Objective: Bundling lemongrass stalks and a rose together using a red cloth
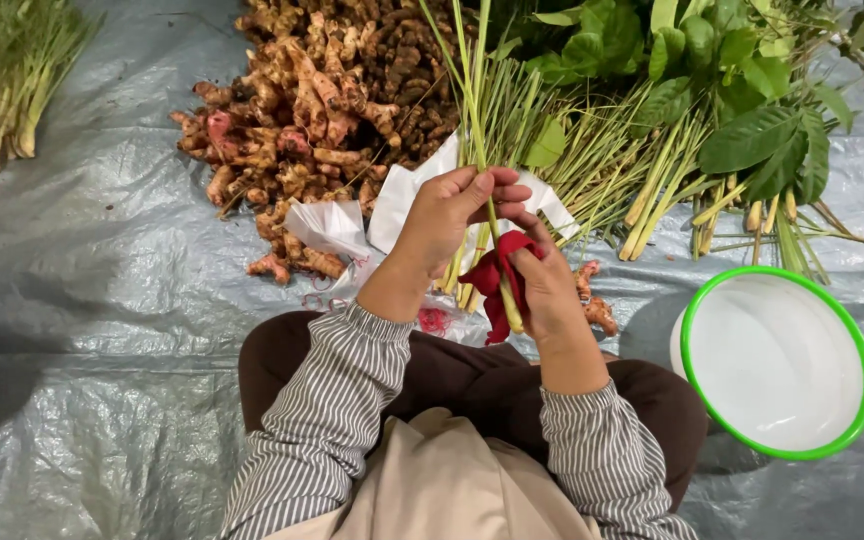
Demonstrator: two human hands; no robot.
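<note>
My left hand (449,222) grips a thin bunch of lemongrass stalks (474,110) upright in front of me, fingers wrapped around the stems. My right hand (550,290) holds a red cloth (493,277) against the lower, pale ends of the same stalks. Both hands sit close together above my lap, over a grey plastic sheet (102,300).
A heap of orange-brown roots (322,100) lies ahead left, with white plastic bags (337,225) beside it. More lemongrass (602,160) and leafy green branches (732,90) lie ahead right. A white bowl with a green rim (857,345) stands at right. Another grass bundle (2,80) is far left.
</note>
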